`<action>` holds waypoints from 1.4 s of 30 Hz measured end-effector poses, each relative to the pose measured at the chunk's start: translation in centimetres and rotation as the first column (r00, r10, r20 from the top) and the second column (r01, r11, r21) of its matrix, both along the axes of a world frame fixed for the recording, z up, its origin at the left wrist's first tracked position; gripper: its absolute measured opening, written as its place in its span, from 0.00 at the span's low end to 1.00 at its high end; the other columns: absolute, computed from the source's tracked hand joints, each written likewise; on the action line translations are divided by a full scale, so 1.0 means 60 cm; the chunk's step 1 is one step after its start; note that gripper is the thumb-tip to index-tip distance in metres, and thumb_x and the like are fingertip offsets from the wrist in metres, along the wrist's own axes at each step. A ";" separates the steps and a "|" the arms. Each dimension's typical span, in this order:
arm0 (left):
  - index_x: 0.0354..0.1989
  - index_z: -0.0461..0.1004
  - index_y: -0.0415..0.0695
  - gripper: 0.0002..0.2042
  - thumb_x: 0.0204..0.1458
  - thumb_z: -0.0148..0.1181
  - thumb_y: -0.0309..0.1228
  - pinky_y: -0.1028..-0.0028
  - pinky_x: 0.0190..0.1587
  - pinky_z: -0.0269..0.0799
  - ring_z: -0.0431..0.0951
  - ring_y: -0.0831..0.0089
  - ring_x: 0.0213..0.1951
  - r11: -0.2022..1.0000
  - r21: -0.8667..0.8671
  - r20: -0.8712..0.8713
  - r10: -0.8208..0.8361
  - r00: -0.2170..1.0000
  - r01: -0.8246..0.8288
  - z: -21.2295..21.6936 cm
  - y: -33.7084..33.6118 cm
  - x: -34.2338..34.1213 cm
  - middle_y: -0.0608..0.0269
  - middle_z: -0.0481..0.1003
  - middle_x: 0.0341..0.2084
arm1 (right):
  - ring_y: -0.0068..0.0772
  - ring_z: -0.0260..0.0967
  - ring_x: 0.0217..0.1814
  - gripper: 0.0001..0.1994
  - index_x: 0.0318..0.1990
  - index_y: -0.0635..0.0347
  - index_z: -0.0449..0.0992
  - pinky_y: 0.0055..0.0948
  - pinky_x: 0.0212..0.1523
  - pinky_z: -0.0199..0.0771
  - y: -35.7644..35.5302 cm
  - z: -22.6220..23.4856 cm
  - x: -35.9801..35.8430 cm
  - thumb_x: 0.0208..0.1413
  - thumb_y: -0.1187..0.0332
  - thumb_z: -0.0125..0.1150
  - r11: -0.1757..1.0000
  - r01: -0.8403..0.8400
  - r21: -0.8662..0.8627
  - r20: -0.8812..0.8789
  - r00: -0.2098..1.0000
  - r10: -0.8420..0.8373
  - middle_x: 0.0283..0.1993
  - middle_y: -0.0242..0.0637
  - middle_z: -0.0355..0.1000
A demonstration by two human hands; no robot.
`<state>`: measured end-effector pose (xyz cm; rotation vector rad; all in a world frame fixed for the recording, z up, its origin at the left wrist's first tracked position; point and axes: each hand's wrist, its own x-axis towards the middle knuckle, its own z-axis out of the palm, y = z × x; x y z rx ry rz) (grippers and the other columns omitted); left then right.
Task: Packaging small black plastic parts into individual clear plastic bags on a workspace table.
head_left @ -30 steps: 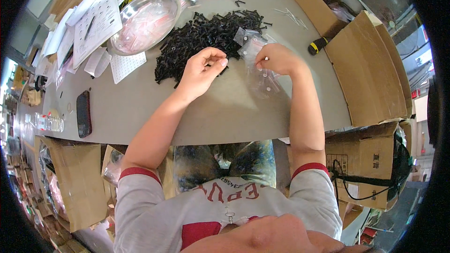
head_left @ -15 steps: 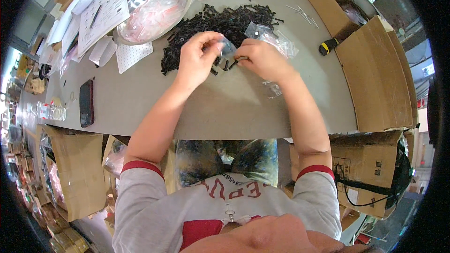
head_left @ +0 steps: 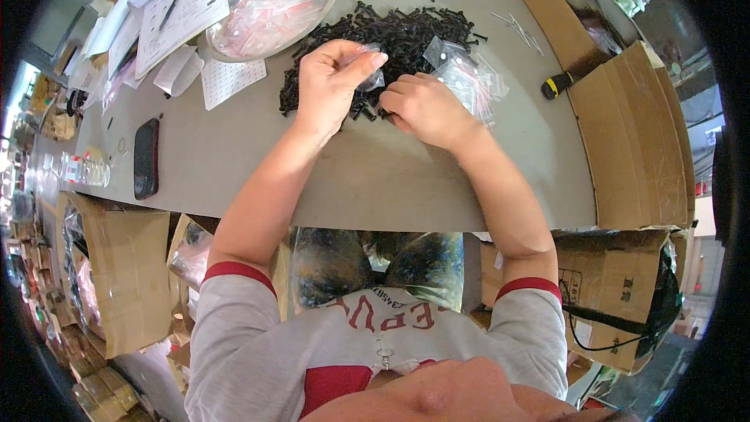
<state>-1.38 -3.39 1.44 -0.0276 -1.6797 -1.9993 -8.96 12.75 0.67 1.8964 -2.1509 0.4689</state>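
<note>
A small clear zip bag point(head_left: 373, 78) is pinched between the thumb and fingers of my left hand point(head_left: 332, 82), held over the near side of a heap of black screws point(head_left: 422, 27). My right hand point(head_left: 426, 109) is low at the heap's near edge, fingers curled together and pointing down. A black screw point(head_left: 383, 113) shows partly at its fingertips; the rest is hidden under the hand. A few loose screws point(head_left: 363, 113) lie between the two hands. Just beyond my right wrist is a small pile of clear bags point(head_left: 469, 82), some with red edges.
An oval metal bowl point(head_left: 328, 12) of clear bags stands at the back left, beside papers point(head_left: 183, 12) with a pen. A phone point(head_left: 146, 158) and plastic bottle point(head_left: 87, 170) are at the left. On the right are a yellow-black tool point(head_left: 556, 86), thin metal rods point(head_left: 519, 31) and cardboard boxes point(head_left: 625, 133).
My left thumb has straightened across the clear bag, and the hands have moved slightly apart. My right hand has dropped toward the screws, left and down. The view has shifted a little.
</note>
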 end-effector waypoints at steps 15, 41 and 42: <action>0.32 0.70 0.39 0.11 0.48 0.66 0.31 0.81 0.29 0.66 0.70 0.84 0.28 0.892 -0.095 0.273 -0.405 0.873 0.443 -0.020 0.033 0.006 0.69 0.72 0.25 | 0.22 0.66 0.39 0.08 0.36 0.61 0.69 0.24 0.40 0.67 0.033 0.046 -0.011 0.48 0.80 0.59 0.887 0.281 -0.366 0.785 0.605 0.133 0.38 0.30 0.68; 0.35 0.66 0.49 0.10 0.50 0.63 0.32 0.83 0.29 0.62 0.68 0.84 0.30 0.949 0.115 0.207 -0.312 0.927 0.294 -0.014 0.006 0.002 0.74 0.68 0.28 | 0.42 0.73 0.33 0.07 0.30 0.57 0.72 0.38 0.33 0.74 0.009 -0.007 -0.022 0.40 0.75 0.57 0.918 0.396 0.021 -0.129 0.912 -0.390 0.27 0.39 0.70; 0.33 0.67 0.49 0.10 0.50 0.64 0.33 0.83 0.28 0.62 0.68 0.84 0.28 0.948 0.135 0.210 -0.312 0.927 0.288 -0.009 0.013 0.004 0.74 0.68 0.26 | 0.42 0.73 0.33 0.07 0.30 0.57 0.72 0.38 0.33 0.74 0.011 -0.007 -0.018 0.40 0.75 0.57 0.919 0.394 0.021 -0.130 0.913 -0.388 0.27 0.39 0.70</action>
